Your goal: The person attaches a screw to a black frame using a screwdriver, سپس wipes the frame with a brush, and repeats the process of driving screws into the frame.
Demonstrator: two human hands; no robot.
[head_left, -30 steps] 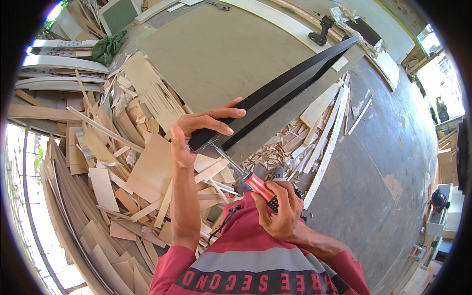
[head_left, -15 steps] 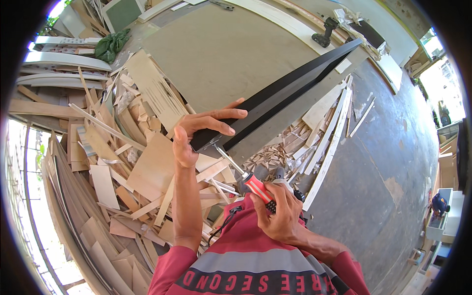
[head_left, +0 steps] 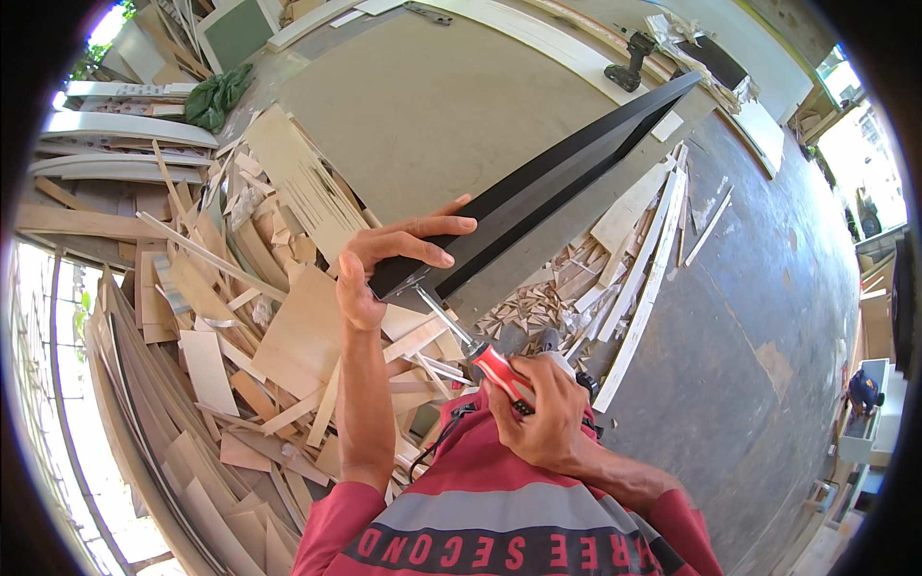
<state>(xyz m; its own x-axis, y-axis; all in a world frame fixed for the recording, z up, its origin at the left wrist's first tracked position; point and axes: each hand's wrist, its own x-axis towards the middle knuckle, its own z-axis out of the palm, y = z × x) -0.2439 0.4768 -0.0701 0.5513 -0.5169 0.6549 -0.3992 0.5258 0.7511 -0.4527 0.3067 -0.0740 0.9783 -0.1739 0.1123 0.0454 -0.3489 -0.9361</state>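
Black and long, the board (head_left: 538,187) runs from the left hand (head_left: 384,264), whose fingers clamp its near end, toward the far corner of the concrete floor (head_left: 749,317). Right hand (head_left: 543,413) is wrapped tight on a red-handled screwdriver (head_left: 471,350), its tip at that near edge. Wood offcuts (head_left: 250,317) crowd the floor's left side, with bare concrete on the right.

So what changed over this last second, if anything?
Hardly anything. The right hand keeps its grip on the red-handled screwdriver, tip at the near end of the long black panel; the left hand still clamps that end. Wood scraps lie unchanged.
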